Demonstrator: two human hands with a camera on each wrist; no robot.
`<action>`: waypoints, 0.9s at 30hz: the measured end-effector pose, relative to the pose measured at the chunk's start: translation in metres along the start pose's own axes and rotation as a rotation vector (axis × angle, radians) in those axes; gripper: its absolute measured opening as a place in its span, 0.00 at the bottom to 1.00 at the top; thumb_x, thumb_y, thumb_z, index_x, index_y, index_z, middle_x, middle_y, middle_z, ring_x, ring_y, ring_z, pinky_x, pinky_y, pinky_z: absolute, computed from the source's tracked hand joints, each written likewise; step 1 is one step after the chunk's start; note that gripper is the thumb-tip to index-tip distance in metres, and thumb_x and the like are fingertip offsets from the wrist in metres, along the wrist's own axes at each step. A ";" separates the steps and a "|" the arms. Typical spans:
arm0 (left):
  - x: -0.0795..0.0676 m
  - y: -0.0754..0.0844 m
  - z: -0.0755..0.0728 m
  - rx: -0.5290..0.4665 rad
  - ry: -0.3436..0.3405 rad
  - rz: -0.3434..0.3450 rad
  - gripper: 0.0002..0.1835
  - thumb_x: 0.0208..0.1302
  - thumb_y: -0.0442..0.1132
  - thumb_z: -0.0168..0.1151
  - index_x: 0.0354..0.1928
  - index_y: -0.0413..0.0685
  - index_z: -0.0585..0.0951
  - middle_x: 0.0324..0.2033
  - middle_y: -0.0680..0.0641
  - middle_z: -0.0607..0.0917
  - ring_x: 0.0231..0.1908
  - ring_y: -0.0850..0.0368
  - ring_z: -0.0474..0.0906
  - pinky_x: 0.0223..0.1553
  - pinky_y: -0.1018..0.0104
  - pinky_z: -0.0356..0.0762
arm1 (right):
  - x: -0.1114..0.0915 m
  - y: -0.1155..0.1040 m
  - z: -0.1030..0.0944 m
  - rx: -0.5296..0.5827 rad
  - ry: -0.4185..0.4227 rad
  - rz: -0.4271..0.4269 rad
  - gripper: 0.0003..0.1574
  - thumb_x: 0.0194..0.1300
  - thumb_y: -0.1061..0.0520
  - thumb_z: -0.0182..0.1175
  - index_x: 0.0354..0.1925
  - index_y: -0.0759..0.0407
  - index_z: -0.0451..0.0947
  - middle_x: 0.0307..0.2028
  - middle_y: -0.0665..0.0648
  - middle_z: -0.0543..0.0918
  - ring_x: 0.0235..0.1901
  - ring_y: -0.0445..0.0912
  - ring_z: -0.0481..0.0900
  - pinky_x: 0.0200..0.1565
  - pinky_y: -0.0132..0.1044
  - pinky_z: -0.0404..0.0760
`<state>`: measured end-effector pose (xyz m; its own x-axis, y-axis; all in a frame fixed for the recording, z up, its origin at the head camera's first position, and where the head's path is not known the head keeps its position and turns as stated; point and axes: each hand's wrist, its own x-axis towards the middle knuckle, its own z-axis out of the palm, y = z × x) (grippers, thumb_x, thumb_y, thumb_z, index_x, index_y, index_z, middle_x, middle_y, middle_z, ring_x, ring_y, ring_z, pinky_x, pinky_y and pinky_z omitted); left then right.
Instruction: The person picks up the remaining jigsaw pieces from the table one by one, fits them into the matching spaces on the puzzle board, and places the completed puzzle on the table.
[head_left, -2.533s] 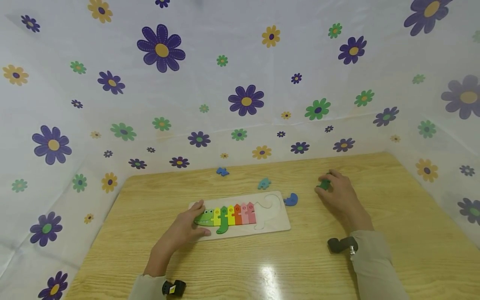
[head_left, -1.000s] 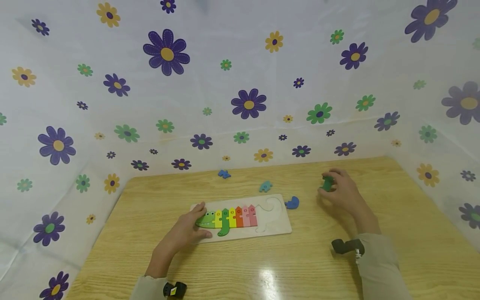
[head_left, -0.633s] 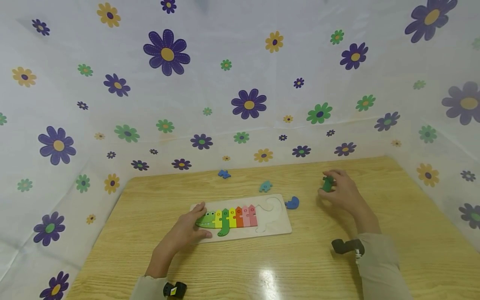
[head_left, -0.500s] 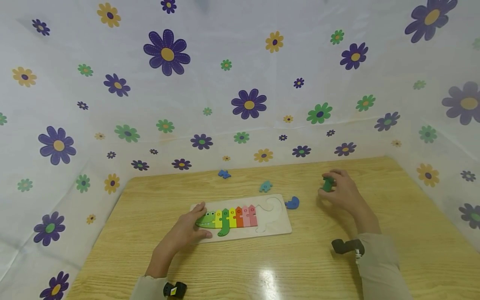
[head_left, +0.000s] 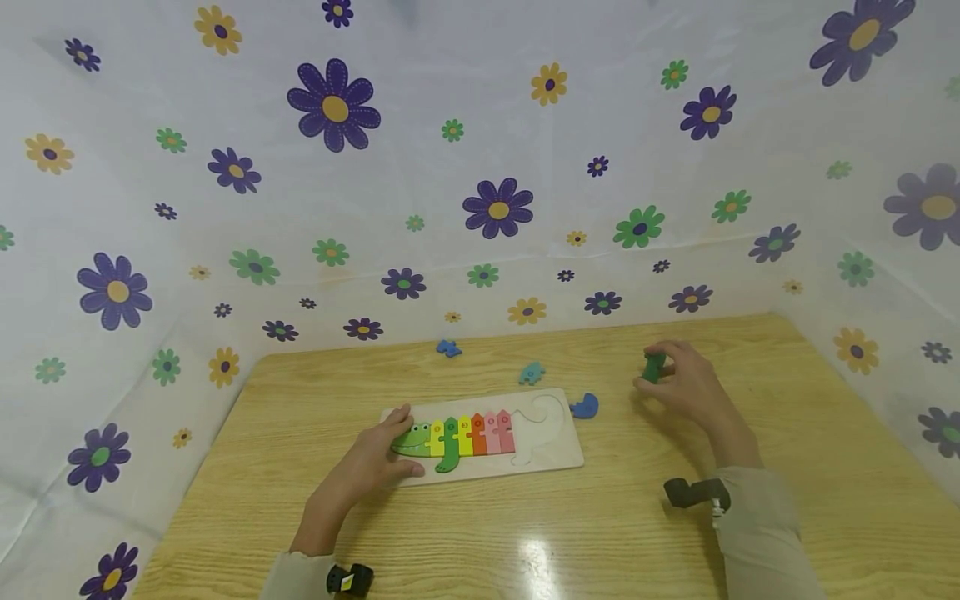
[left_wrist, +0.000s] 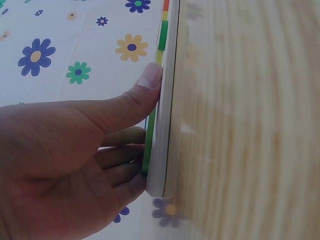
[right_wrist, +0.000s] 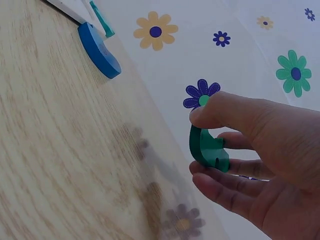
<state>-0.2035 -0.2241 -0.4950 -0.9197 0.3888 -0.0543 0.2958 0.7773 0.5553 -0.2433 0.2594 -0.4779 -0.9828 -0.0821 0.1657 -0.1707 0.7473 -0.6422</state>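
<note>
A pale wooden puzzle board (head_left: 480,479) with a crocodile lies at mid-table in the head view. Its green head piece (head_left: 412,442) and numbered yellow, green, orange and pink body pieces (head_left: 477,437) sit in it; the tail end shows a bare outline. My left hand (head_left: 367,458) holds the board's left end, thumb on the near side and fingers on the far side. Out to the right, my right hand (head_left: 686,387) pinches a dark green puzzle piece (right_wrist: 210,150) between thumb and fingers, partly hidden by them, with a curved edge showing in the right wrist view.
A blue curved piece (head_left: 586,406) lies against the board's right edge. Behind the board are a light-blue piece (head_left: 532,373) and a small blue piece (head_left: 448,348). A white flower-print curtain (head_left: 420,167) encloses the wooden table (head_left: 450,542) at the back and sides.
My right hand has raised the green piece a little and turned it in its fingers, most recently tilting it. The left hand stays on the board; the loose pieces have not moved.
</note>
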 end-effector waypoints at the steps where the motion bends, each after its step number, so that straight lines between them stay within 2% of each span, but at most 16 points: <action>1: 0.000 0.000 0.000 0.000 0.001 0.002 0.45 0.59 0.43 0.77 0.72 0.28 0.66 0.76 0.32 0.60 0.75 0.34 0.55 0.73 0.40 0.58 | 0.000 0.000 0.000 0.006 -0.002 0.000 0.36 0.62 0.57 0.72 0.62 0.74 0.72 0.61 0.76 0.71 0.50 0.72 0.82 0.50 0.61 0.85; 6: 0.000 -0.001 0.000 -0.001 0.001 0.006 0.45 0.59 0.42 0.76 0.73 0.28 0.66 0.76 0.33 0.60 0.76 0.34 0.55 0.73 0.41 0.59 | 0.001 -0.001 -0.001 0.033 -0.013 -0.007 0.37 0.61 0.60 0.73 0.64 0.74 0.71 0.69 0.78 0.64 0.53 0.72 0.81 0.50 0.58 0.85; 10: 0.000 -0.002 0.001 0.000 0.002 0.005 0.45 0.59 0.41 0.77 0.73 0.29 0.66 0.76 0.33 0.60 0.76 0.35 0.54 0.73 0.41 0.59 | 0.002 0.000 -0.001 0.043 -0.001 -0.026 0.37 0.60 0.63 0.72 0.64 0.74 0.72 0.73 0.75 0.62 0.55 0.73 0.79 0.51 0.57 0.85; 18: 0.001 -0.002 0.002 -0.005 0.001 0.003 0.45 0.59 0.41 0.77 0.73 0.29 0.66 0.77 0.34 0.59 0.76 0.35 0.54 0.73 0.42 0.58 | 0.002 0.000 -0.002 0.111 0.028 -0.080 0.36 0.58 0.68 0.71 0.63 0.74 0.72 0.74 0.73 0.61 0.56 0.74 0.78 0.49 0.49 0.86; 27: -0.001 0.000 0.000 0.000 0.001 0.006 0.45 0.59 0.42 0.76 0.73 0.29 0.66 0.77 0.33 0.59 0.76 0.34 0.54 0.73 0.41 0.58 | 0.002 -0.006 -0.005 0.148 0.034 -0.114 0.36 0.58 0.69 0.72 0.63 0.72 0.72 0.73 0.73 0.62 0.55 0.72 0.80 0.49 0.49 0.86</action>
<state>-0.2030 -0.2242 -0.4953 -0.9181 0.3930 -0.0504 0.3011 0.7747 0.5560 -0.2435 0.2581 -0.4700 -0.9540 -0.1362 0.2670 -0.2915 0.6294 -0.7204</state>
